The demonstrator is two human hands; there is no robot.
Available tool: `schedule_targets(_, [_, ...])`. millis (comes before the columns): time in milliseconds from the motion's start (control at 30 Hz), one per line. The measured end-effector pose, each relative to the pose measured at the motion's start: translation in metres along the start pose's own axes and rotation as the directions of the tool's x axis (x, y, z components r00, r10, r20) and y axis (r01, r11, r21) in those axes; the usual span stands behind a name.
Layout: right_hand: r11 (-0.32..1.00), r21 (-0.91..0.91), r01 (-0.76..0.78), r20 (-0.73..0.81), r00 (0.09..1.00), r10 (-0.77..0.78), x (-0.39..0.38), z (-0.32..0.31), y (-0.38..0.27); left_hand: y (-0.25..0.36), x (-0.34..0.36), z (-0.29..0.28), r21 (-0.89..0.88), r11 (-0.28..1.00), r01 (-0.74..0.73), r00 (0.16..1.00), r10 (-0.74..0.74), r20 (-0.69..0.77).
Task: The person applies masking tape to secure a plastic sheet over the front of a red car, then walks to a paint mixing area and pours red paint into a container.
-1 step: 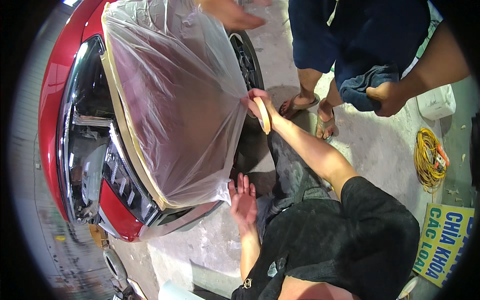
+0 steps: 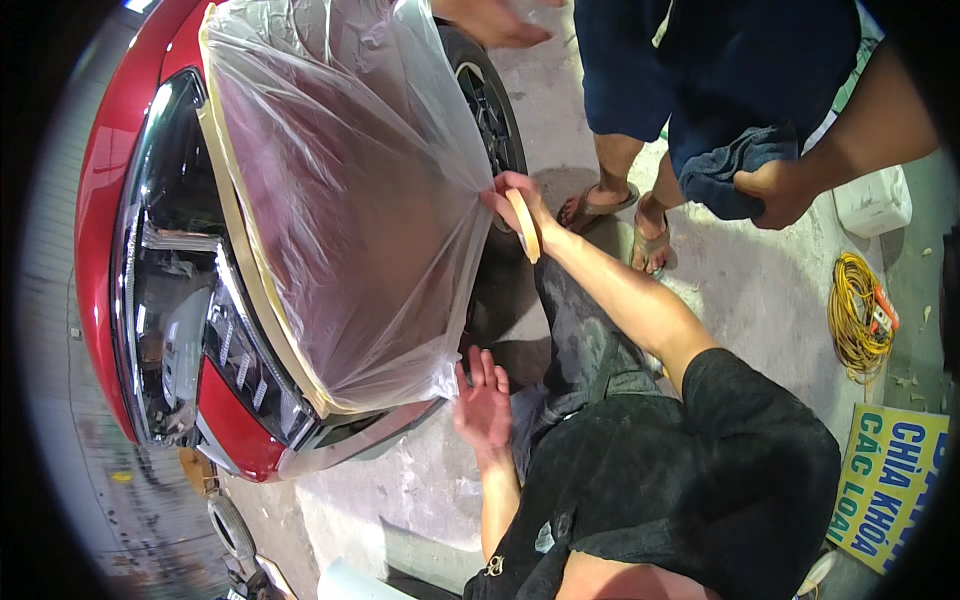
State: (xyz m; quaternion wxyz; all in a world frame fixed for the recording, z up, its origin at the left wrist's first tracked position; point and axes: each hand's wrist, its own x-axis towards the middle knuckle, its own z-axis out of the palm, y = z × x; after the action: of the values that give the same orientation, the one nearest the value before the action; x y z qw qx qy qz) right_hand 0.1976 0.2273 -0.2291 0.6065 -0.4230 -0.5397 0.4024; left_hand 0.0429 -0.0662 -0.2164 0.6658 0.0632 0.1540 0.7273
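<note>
Plastic film (image 2: 360,220), translucent and wrinkled, lies at 10 o'clock over a red car (image 2: 235,425); nearest us, at 6 o'clock, our left hand (image 2: 483,408) is palm up, fingers extended and slightly spread, just beside the film's lower corner, though we cannot tell whether it touches; at 12 o'clock our right hand (image 2: 530,201) pinches the film's edge, a beige tape roll (image 2: 524,223) against it; beyond, at 2 o'clock, a co-worker's hand (image 2: 777,192) grips a grey-blue cloth (image 2: 728,170); farther, at 3 o'clock, a yellow cable (image 2: 855,325) lies coiled.
</note>
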Motion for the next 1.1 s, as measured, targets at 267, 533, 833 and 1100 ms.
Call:
schedule_targets(267, [0.984, -0.173, -0.051, -0.013, 0.999, 0.049, 0.012, -0.005, 0.001, 0.016, 0.001, -0.07, -0.092, 0.994, -0.063, 0.994, 0.054, -0.099])
schedule_targets(533, [0.983, -0.174, -0.059, 0.054, 0.996, 0.069, 0.021, -0.018, -0.011, 0.044, 0.007, -0.147, 0.297, 0.952, -0.075, 0.892, 0.198, -0.407])
schedule_targets(833, [0.833, 0.344, -0.434, 0.331, 0.886, 0.325, -0.044, -0.022, -0.011, -0.018, -0.014, -0.008, 0.903, 0.377, -0.207, 0.886, 0.464, 0.009])
schedule_targets(1100, [0.852, 0.154, -0.5, 0.565, 0.752, 0.339, -0.078, 0.023, -0.022, -0.011, 0.024, -0.032, 0.991, 0.039, -0.128, 0.902, 0.42, 0.1])
